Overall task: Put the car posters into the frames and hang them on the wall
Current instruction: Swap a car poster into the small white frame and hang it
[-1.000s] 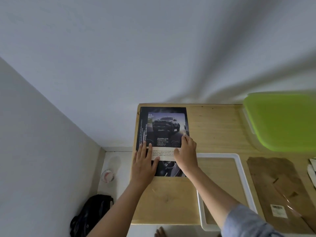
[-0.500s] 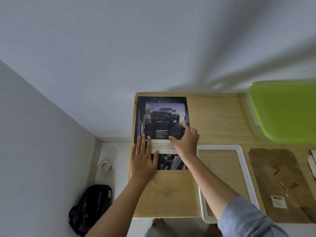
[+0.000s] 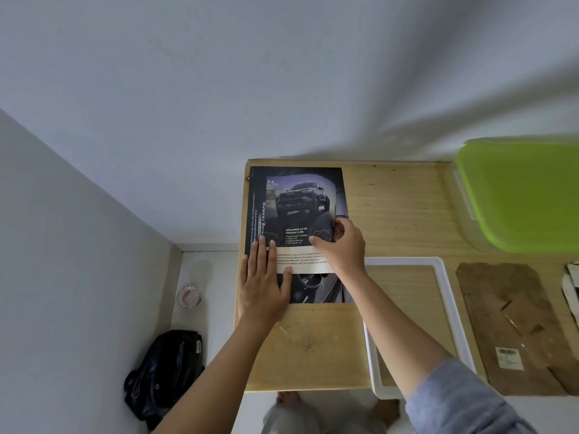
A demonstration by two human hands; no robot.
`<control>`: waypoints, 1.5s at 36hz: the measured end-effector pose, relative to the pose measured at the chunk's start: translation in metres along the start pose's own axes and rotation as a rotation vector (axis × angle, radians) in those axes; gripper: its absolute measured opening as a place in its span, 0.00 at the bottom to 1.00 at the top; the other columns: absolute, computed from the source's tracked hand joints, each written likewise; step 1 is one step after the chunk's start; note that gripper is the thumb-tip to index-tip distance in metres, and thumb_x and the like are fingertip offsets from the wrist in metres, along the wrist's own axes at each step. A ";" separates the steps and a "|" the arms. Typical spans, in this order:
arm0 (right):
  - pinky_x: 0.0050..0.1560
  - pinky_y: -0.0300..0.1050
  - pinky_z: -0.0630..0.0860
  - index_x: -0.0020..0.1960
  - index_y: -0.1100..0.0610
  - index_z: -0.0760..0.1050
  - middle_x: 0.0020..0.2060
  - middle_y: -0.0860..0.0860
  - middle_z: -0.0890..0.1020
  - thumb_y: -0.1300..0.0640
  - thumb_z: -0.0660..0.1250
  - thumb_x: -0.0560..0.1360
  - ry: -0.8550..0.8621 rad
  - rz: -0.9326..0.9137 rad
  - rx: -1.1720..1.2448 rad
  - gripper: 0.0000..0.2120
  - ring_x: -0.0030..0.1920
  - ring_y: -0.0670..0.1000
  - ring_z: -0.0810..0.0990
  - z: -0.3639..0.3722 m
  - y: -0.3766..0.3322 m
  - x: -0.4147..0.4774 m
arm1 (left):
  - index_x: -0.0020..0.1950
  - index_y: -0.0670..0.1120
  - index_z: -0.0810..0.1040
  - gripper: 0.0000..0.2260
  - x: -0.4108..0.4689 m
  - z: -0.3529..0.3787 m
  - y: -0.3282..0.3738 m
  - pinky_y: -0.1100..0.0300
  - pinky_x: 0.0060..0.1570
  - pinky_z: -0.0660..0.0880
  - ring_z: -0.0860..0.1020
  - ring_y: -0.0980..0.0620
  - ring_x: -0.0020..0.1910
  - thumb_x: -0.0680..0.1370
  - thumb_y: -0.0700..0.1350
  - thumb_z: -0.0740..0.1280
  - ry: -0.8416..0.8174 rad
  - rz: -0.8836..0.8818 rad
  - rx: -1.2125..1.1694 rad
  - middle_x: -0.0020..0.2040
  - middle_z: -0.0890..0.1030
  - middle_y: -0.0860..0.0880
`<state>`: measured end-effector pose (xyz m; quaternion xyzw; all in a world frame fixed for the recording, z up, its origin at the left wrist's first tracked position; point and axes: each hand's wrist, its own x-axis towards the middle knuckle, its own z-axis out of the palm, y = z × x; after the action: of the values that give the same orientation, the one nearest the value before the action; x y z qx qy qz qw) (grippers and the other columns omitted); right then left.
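A dark car poster (image 3: 297, 202) showing a pickup truck lies at the far left corner of the wooden table (image 3: 394, 208). My left hand (image 3: 264, 283) presses flat on the poster's lower left part, fingers spread. My right hand (image 3: 343, 249) rests at the poster's right edge, its fingertips curled on the sheet there. A white picture frame (image 3: 446, 296) lies flat on the table just right of the poster, partly under my right forearm.
A brown backing board (image 3: 513, 327) with a barcode sticker lies right of the frame. A green-lidded plastic box (image 3: 520, 195) stands at the far right. On the floor to the left are a black bag (image 3: 163, 374) and a small round container (image 3: 189, 296). White walls enclose the corner.
My right hand has slid up the poster's right edge and curled its fingers on it. My left hand stays pressed on the lower left part. The view has shifted slightly.
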<state>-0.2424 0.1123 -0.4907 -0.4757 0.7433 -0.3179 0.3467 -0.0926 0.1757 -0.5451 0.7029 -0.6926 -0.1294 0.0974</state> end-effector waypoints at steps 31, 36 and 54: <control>0.63 0.49 0.69 0.71 0.54 0.64 0.66 0.57 0.73 0.62 0.58 0.79 -0.237 -0.344 0.375 0.21 0.62 0.55 0.72 -0.114 -0.041 -0.043 | 0.76 0.52 0.54 0.23 0.019 -0.137 0.147 0.53 0.70 0.56 0.53 0.57 0.74 0.81 0.50 0.54 0.145 0.097 -0.862 0.75 0.56 0.50; 0.68 0.39 0.64 0.71 0.51 0.63 0.67 0.46 0.71 0.63 0.57 0.79 -0.322 -0.512 0.322 0.21 0.68 0.42 0.68 -0.152 -0.037 -0.054 | 0.75 0.56 0.52 0.24 0.011 -0.158 0.185 0.59 0.66 0.63 0.58 0.66 0.66 0.81 0.51 0.56 0.203 0.131 -0.977 0.74 0.58 0.55; 0.58 0.41 0.74 0.71 0.52 0.63 0.66 0.49 0.68 0.59 0.60 0.78 -0.375 -0.643 0.258 0.22 0.64 0.44 0.69 -0.232 0.019 -0.081 | 0.74 0.53 0.59 0.21 -0.043 -0.156 0.245 0.47 0.32 0.74 0.68 0.47 0.31 0.81 0.42 0.55 0.354 0.066 -0.989 0.35 0.70 0.44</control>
<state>-0.4165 0.2270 -0.3588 -0.6866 0.4343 -0.4087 0.4160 -0.2755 0.2070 -0.3178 0.5619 -0.5433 -0.3169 0.5373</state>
